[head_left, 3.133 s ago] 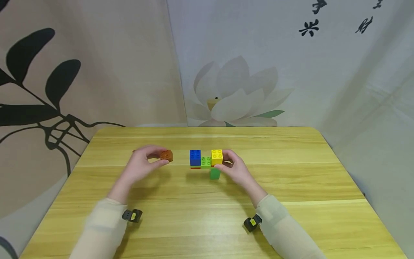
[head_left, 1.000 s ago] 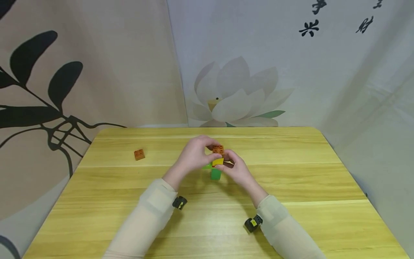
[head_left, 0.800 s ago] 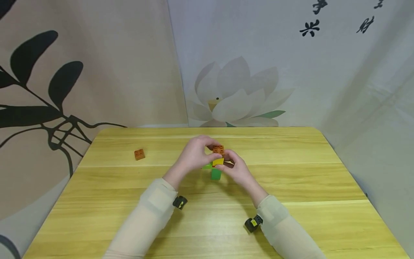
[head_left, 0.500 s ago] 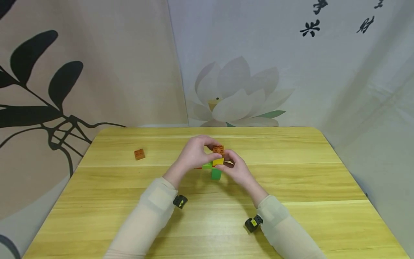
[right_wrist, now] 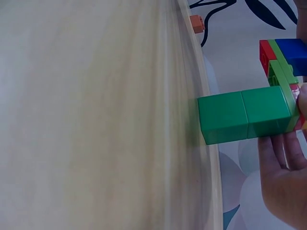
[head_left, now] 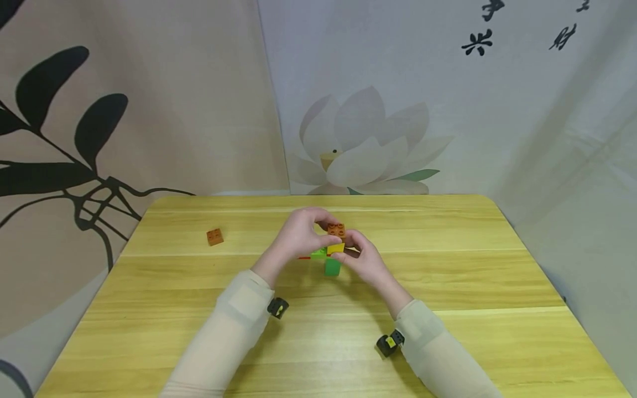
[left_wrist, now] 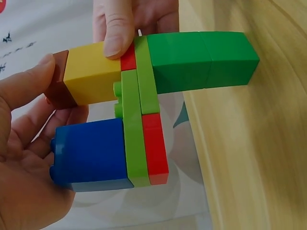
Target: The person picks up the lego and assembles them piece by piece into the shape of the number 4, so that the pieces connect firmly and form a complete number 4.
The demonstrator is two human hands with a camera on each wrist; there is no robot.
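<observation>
My left hand (head_left: 301, 235) pinches an orange-brown toy building brick (head_left: 335, 229) between thumb and fingers, and the brick sits on top of a yellow brick (head_left: 335, 249). From the right side, my right hand (head_left: 365, 260) grips the yellow brick, its thumb reaching the red brick below in the left wrist view. Light green bricks (left_wrist: 134, 129) join this column to a blue brick (left_wrist: 91, 155), with a red brick (left_wrist: 156, 148) under that end. Two stacked green bricks (left_wrist: 201, 62) form the leg; whether it touches the table I cannot tell. In the head view my left hand hides the blue brick.
Another orange brick (head_left: 215, 237) lies on the wooden table (head_left: 318, 342), left of my hands. A printed cloth backdrop (head_left: 199, 110) hangs behind the table's far edge. Each wrist carries a small black camera.
Since the oldest frame, my left hand has carried the orange-brown brick right, onto the yellow one, uncovering the other orange brick. My right hand stays in place. The last second shows barely any movement.
</observation>
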